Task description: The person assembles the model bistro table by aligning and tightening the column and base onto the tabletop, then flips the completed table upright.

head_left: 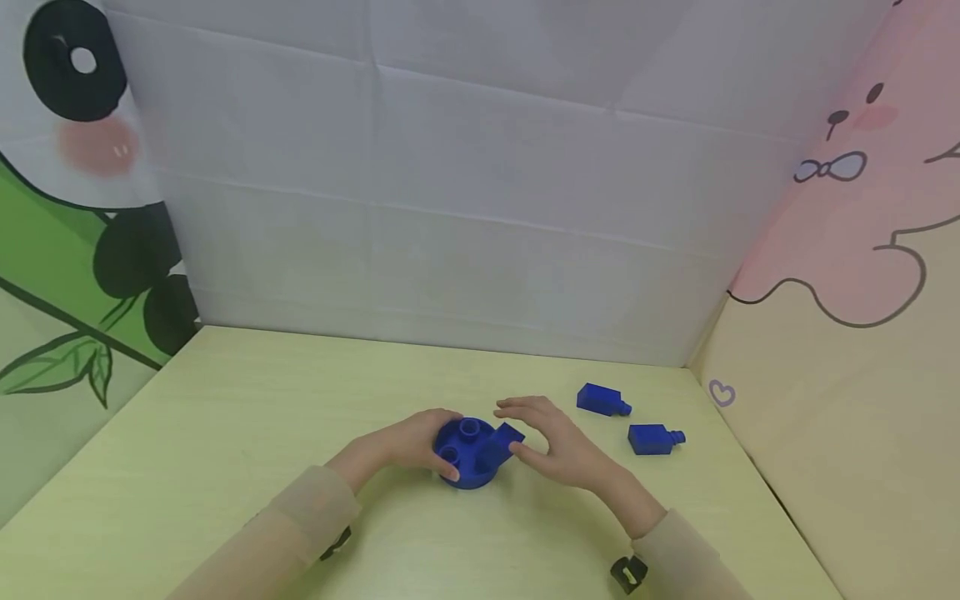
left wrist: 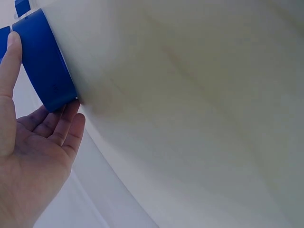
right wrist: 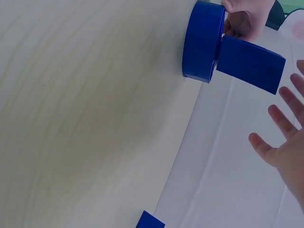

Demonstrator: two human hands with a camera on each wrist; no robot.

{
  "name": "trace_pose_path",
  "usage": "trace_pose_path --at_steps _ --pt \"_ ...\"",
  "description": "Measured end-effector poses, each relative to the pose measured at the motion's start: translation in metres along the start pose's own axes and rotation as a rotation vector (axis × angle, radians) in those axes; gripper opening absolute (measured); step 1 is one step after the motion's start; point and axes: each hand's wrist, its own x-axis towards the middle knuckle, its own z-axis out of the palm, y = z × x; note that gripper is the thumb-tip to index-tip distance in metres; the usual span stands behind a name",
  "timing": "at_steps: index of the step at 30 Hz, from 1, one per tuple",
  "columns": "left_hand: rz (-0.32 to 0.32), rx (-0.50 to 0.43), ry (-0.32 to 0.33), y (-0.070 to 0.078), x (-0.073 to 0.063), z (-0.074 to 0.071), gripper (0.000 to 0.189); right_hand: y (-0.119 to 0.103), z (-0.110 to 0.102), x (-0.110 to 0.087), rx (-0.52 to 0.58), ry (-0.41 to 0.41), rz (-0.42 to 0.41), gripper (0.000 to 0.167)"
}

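A round blue base point(head_left: 471, 478) with a raised rim stands on the table, two ring-shaped sockets showing inside it. My left hand point(head_left: 416, 440) grips its left side, thumb at the near rim and fingers around the far side. One blue rectangular block point(head_left: 501, 446) stands up from the base's right part, leaning to the right; its lower end is hidden inside the rim. My right hand point(head_left: 558, 442) is just right of this block. In the right wrist view its fingers point(right wrist: 285, 124) are spread and apart from the block, holding nothing.
Two more blue blocks lie on their sides at the right, a farther one point(head_left: 600, 398) and a nearer one point(head_left: 652, 439), each with a narrow stepped peg pointing right. The pale wooden table point(head_left: 300, 375) meets a white back wall point(head_left: 450, 275) and printed side panels.
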Motion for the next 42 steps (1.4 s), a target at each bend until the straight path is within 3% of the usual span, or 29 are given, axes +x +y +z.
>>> trace_pose_path --at_steps 5,10,22,35,39,42 --pt "0.01 0.004 0.003 0.0 0.001 0.0 0.087 0.011 -0.001 -0.002 -0.025 -0.079 -0.104 0.042" --pt "0.025 0.002 0.005 -0.001 0.001 0.001 0.087 0.015 0.002 -0.002 -0.04 -0.092 -0.114 0.038" --pt "0.012 -0.016 0.005 0.002 -0.001 0.001 0.088 0.008 0.009 -0.003 -0.078 -0.053 -0.026 0.031" --pt "0.0 -0.005 0.003 0.004 -0.003 0.0 0.088 -0.012 0.028 0.006 -0.028 0.088 0.201 0.036" --pt "-0.01 -0.006 -0.004 0.004 -0.003 0.0 0.088 -0.014 0.028 0.006 -0.002 0.072 0.253 0.044" --pt "-0.008 -0.007 -0.006 0.003 -0.003 0.0 0.088 -0.014 0.023 0.004 0.023 0.02 0.236 0.053"
